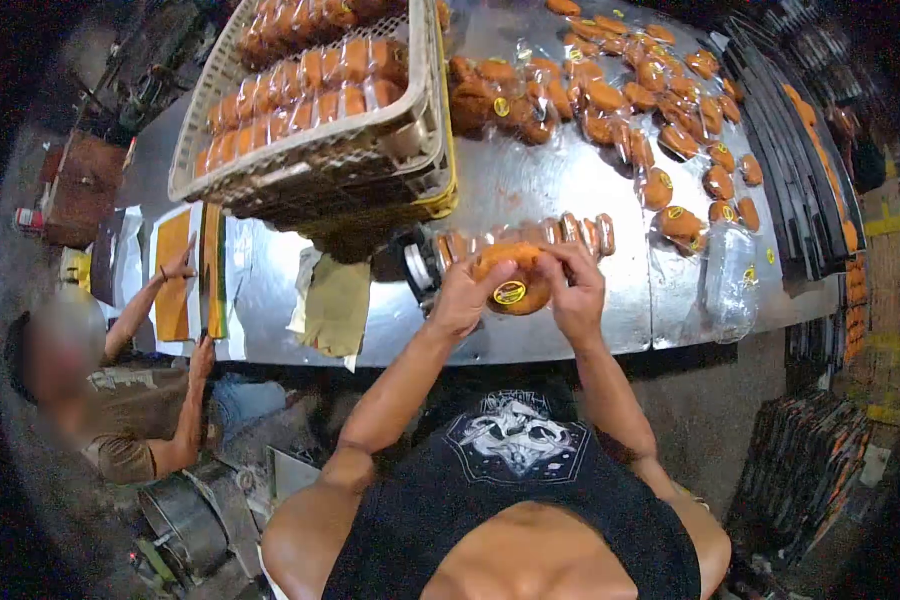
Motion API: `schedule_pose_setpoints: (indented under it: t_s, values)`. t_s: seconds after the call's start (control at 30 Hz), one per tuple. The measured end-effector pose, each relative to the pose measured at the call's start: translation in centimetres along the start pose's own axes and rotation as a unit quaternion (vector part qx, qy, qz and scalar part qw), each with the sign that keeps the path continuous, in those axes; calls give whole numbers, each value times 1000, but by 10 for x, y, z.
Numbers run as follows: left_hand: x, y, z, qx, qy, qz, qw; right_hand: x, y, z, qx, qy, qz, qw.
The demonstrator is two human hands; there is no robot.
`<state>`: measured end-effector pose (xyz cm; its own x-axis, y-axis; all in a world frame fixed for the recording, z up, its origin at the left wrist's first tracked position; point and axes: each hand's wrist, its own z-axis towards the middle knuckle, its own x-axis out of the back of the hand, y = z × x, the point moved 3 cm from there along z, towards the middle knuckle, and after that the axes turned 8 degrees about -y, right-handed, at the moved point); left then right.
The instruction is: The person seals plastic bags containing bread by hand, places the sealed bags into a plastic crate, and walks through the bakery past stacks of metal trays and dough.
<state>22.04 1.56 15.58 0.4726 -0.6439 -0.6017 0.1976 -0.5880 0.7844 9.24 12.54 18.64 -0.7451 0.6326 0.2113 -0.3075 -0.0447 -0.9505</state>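
Note:
In front of my chest, both hands hold a brown bun (522, 300) in clear plastic with a round yellow label. My left hand (463, 300) grips its left side, thumb on top near the label. My right hand (578, 298) pinches the right upper side with thumb and fingers pressed together. Just beyond lies a row of wrapped buns (592, 236), partly hidden by my hands. A black device with a pale roll, which looks like a tape dispenser (416, 266), sits left of my left hand.
Stacked plastic crates (425, 130) hold rows of wrapped buns. Many bagged buns (660, 85) are spread over the metal table (510, 185). Clear bags (732, 285) lie at right, beside dark trays (785, 150). At left, a co-worker's hands touch an orange-brown slab (173, 295). A tan cloth (335, 305) lies nearby.

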Motion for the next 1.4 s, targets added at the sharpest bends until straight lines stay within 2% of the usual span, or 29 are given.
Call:
schedule_pose_setpoints:
  t_s: [0.07,0.1,0.17,0.23,0.27,0.33,0.37,0.4,0.43,0.5,0.57,0.6,0.63,0.67,0.7,0.73,0.77,0.83,0.87,0.9,0.93,1.0,1.03,1.13,1.17,1.27,1.3,1.33,1.4]
  values:
    - [4,10,-13,5,15,-57,998,-7,-2,-3,0,-8,5,1000]
    - [-2,22,-19,-34,18,-34,999,-10,-16,-2,13,-25,-17,999]
    - [4,32,-26,-20,12,40,999,-16,-21,-2,74,-29,-73,994]
    - [9,41,-31,-3,18,118,993,-23,-8,-9,12,-26,-41,999]
    - [11,43,-30,15,35,91,995,-25,-1,-11,-17,-24,-25,999]
    - [10,48,-28,46,68,36,996,-32,19,-14,-134,-37,38,990]
    - [5,53,-26,24,70,3,997,-30,22,-14,-94,-3,12,996]
    - [4,54,-23,20,78,60,995,-30,16,-10,-55,33,-18,998]
    - [4,51,-21,16,86,117,989,-34,-13,-6,80,110,-104,985]
    - [-8,52,-20,15,89,224,971,-34,-33,-11,236,124,-240,933]
    - [-24,48,-17,-7,13,248,969,-35,-25,-16,75,40,-71,994]
    - [-32,46,-14,-17,-25,260,965,-35,-19,-17,-8,-2,16,1000]
    - [-30,39,-5,-80,4,271,959,-27,-8,-10,5,-4,27,1000]
    - [-34,39,0,-162,92,389,902,-17,2,-2,-56,-42,80,994]
    - [-43,40,3,-233,177,498,816,-8,8,3,-121,-78,135,980]
    - [-53,40,2,-296,251,593,706,-4,12,2,-186,-112,190,957]
    - [-56,35,5,-358,296,583,667,-4,13,1,-219,-49,285,932]
    - [-51,15,7,-318,126,606,718,1,2,9,-146,-41,416,897]
    - [-47,8,5,-290,43,611,736,9,4,10,-122,-67,398,907]
    - [-47,15,5,-179,13,573,800,17,5,11,-97,-92,380,916]
    - [-47,21,6,-98,3,552,828,25,6,12,-71,-115,362,922]
    - [-44,24,9,61,-18,493,868,33,19,13,-47,-118,148,981]
    - [-42,22,9,66,-20,497,865,32,18,13,-123,-95,200,967]
    - [-42,16,1,58,55,460,884,26,22,17,-115,-54,68,990]
    - [-32,10,1,-14,33,438,898,26,15,16,-27,-86,-23,996]
    - [-36,19,-10,-183,98,311,927,23,-12,19,95,-219,-46,970]
    - [-31,14,-15,-111,99,258,955,20,-15,20,99,-245,3,964]
    - [-27,10,-21,-39,105,203,973,14,-16,16,95,-220,-37,970]
    - [7,-7,-37,61,59,286,954,-7,-11,1,88,-173,-115,974]
